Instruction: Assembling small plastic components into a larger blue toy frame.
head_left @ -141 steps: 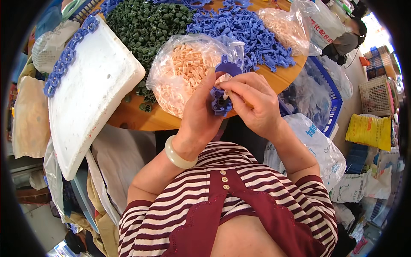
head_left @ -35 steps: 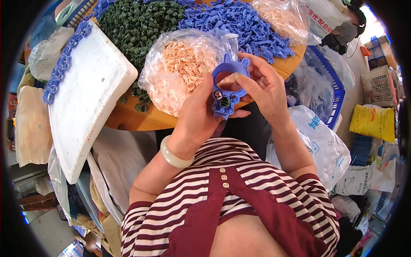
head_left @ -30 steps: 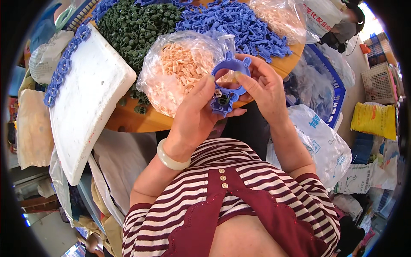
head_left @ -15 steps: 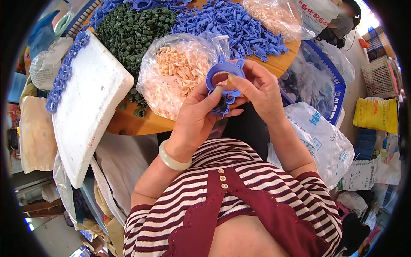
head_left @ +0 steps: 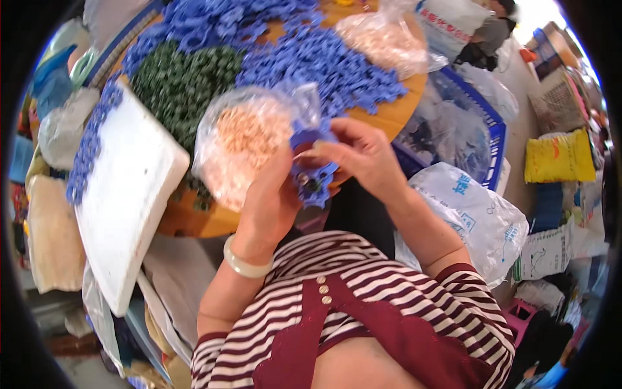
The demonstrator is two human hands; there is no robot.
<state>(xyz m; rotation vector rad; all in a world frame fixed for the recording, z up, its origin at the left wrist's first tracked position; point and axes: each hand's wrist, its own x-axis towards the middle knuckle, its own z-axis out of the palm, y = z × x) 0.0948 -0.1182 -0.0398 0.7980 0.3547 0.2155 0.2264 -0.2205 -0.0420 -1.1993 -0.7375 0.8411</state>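
Head view: left hand (head_left: 269,198) and right hand (head_left: 366,162) at a blue ring piece (head_left: 315,184)

The blue ring piece is up at the near edge of the tabletop (head_left: 194,224). The left hand grips its left side. The right hand has its thumb and finger bent at the ring; it is too blurry to tell what they pinch. Just left of the piece sits a clear bag (head_left: 249,133) of peach bits. Behind it, a dark green pile (head_left: 184,84) lies toward the left edge and a blue pile (head_left: 324,71) toward the right edge. Past the right edge is a blue basket (head_left: 497,136).
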